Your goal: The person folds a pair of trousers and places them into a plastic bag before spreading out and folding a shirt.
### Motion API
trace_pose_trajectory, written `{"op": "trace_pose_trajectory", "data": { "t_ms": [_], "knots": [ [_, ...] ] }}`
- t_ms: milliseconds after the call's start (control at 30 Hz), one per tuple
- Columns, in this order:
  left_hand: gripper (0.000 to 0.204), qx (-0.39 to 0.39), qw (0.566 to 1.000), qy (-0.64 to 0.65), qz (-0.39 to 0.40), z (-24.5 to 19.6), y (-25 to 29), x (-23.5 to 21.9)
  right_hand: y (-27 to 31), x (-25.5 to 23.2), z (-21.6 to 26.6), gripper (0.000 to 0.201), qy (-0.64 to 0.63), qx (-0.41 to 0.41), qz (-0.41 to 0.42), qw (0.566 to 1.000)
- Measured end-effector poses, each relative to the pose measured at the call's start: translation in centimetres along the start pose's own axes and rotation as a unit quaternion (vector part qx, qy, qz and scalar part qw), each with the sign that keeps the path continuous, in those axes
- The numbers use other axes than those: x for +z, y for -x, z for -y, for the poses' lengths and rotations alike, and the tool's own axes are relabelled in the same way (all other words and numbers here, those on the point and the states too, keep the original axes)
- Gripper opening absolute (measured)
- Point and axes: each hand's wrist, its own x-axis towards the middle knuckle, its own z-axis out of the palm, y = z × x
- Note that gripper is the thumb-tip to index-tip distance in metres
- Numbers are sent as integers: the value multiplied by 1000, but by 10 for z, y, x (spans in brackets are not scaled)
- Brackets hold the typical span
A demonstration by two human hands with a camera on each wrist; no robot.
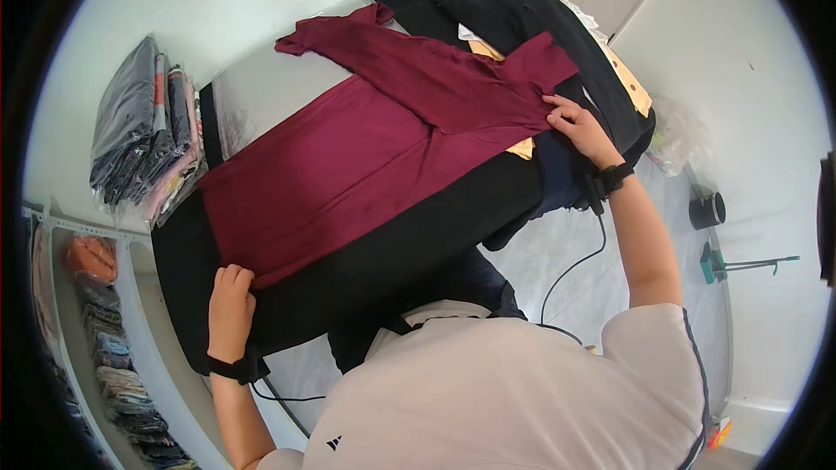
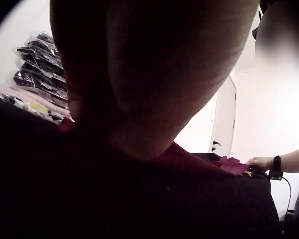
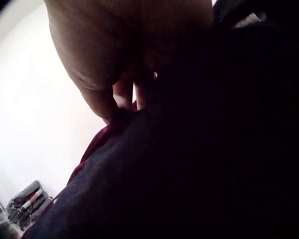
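Observation:
A maroon garment (image 1: 322, 174) lies stretched at a slant over a black-covered surface (image 1: 453, 218), its sleeve laid across the upper part. The left hand (image 1: 231, 309) pinches the garment's lower corner at the near left, fingers bent over the edge. At the other end the right hand (image 1: 582, 130) pinches the edge near the top, thumb and forefinger together. In the left wrist view the left hand (image 2: 149, 74) is dark and its fingertips are hidden; the right hand (image 2: 259, 163) shows far off on the maroon cloth. The right wrist view shows the right hand's fingers (image 3: 122, 94) pointing down onto the cloth.
Bagged folded clothes (image 1: 144, 130) are stacked at the left end. Black garments (image 1: 514, 13) and a yellow piece (image 1: 629, 78) lie at the far right. Shelves (image 1: 131, 296) of folded clothes stand lower left. A bin (image 1: 707, 210) and a dustpan (image 1: 712, 263) are on the right.

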Motion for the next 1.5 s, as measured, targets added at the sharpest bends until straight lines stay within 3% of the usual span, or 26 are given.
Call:
{"op": "trace_pose_trajectory", "data": {
  "t_ms": [67,133,267,367,533,567,600,667,733,833,867,933,967,1000,1033,1067,1167,1233,1333,1467,1500],
  "knots": [
    [27,-4,1000,7,-8,4,3,-8,2,-1,5,17,1,-6,-17,1000],
    [26,-9,1000,15,-13,8,10,-16,10,-1,11,15,48,-83,-82,992],
    [26,-52,999,12,-5,15,40,-20,40,11,24,8,125,-163,-100,974],
    [26,-94,994,48,10,19,55,-16,59,25,24,9,162,-178,-86,967],
    [26,-74,995,60,9,10,51,-37,61,18,45,20,155,-66,-80,983],
    [27,-103,988,113,4,16,51,-46,56,4,50,21,145,-19,-19,989],
    [28,-130,977,166,-1,24,52,-53,48,-10,58,23,134,29,43,990],
    [20,-177,969,169,-25,39,48,-74,27,-27,101,21,178,29,120,976],
    [13,-138,983,114,-51,52,35,-93,-8,-25,145,20,167,22,170,971],
    [9,-101,985,124,-60,49,2,-112,-81,4,187,27,249,-114,210,939],
    [9,-102,986,116,-69,48,-6,-115,-105,18,210,33,278,-73,254,923],
    [9,-77,984,145,-73,47,-21,-112,-179,61,201,34,300,-146,255,907],
    [9,-74,984,148,-62,46,-24,-109,-202,79,211,32,306,-120,264,907],
    [9,-70,985,151,-51,44,-26,-108,-224,99,214,31,276,-73,243,927],
    [9,-92,979,176,-39,35,-26,-109,-244,118,212,29,267,-94,223,933],
    [10,-74,986,151,-22,32,-23,-109,-272,144,195,28,260,-171,171,935],
    [11,-81,982,168,-7,28,-3,-109,-318,211,164,25,228,-190,39,954],
    [11,-102,975,199,-16,30,13,-108,-332,247,143,25,157,-136,-46,977],
    [11,-136,973,188,-6,28,28,-116,-304,240,165,26,127,-6,-47,991],
    [11,-131,971,199,-20,31,28,-116,-302,228,166,24,112,-1,-47,993],
    [11,-116,972,203,-23,29,20,-117,-294,216,173,23,105,-38,-48,993]
  ]
}}
